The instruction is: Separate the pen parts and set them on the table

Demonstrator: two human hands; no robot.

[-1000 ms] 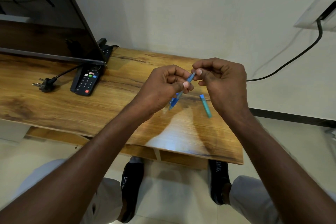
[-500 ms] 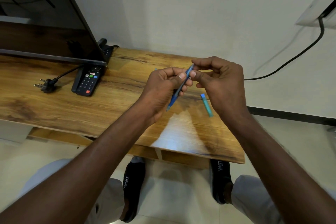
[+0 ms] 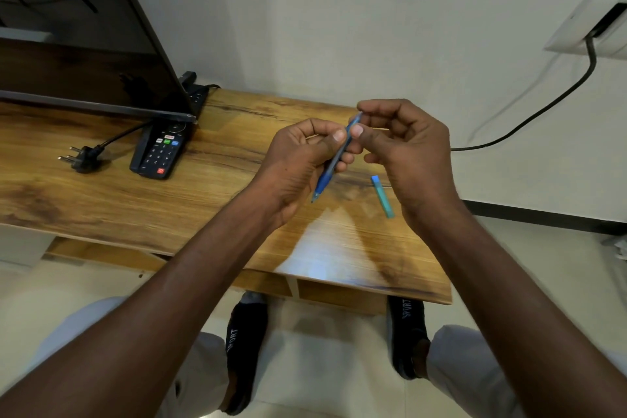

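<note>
Both hands hold a blue pen [image 3: 334,158] up over the tabletop [image 3: 210,200]. The left hand [image 3: 298,163] grips its middle; the right hand [image 3: 407,149] pinches its top end, maybe twisting. A green cap [image 3: 382,195] lies just beside. Farther back sits a remote [image 3: 159,153].

My two black socks carry the only words that can be read: "SPORT" in white letters runs along the right sock [image 3: 408,326], and the same word, its first letters partly folded from view, along the left sock [image 3: 245,349]. The remote control's [image 3: 159,151] button markings are too small to read.
</note>
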